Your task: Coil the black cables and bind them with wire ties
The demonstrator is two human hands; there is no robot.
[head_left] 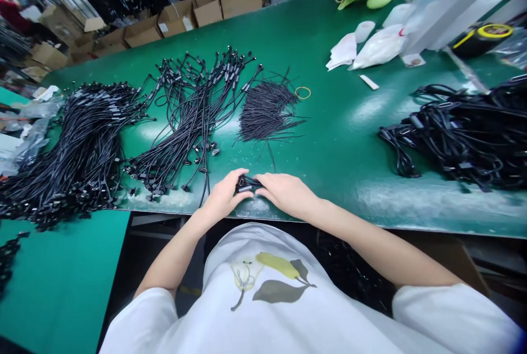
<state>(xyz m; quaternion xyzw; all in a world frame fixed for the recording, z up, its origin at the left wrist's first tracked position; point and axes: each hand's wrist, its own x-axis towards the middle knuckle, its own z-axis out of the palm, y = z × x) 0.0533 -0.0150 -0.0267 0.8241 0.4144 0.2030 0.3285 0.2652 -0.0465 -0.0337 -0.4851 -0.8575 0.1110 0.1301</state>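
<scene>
Above the green table (329, 140), our left hand (224, 195) and right hand (288, 192) pinch a black cable (246, 185), seemingly bundling it, next likely needing one of the thin black ties (263, 112).

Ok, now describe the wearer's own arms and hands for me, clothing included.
The left hand and right hand are bare, without gloves. The forearms are uncovered too, with no watch or bracelet in sight. Short, loose white sleeves cover the upper arms, part of a white T-shirt printed with yellow-green fruit and grey-green leaves.
</scene>
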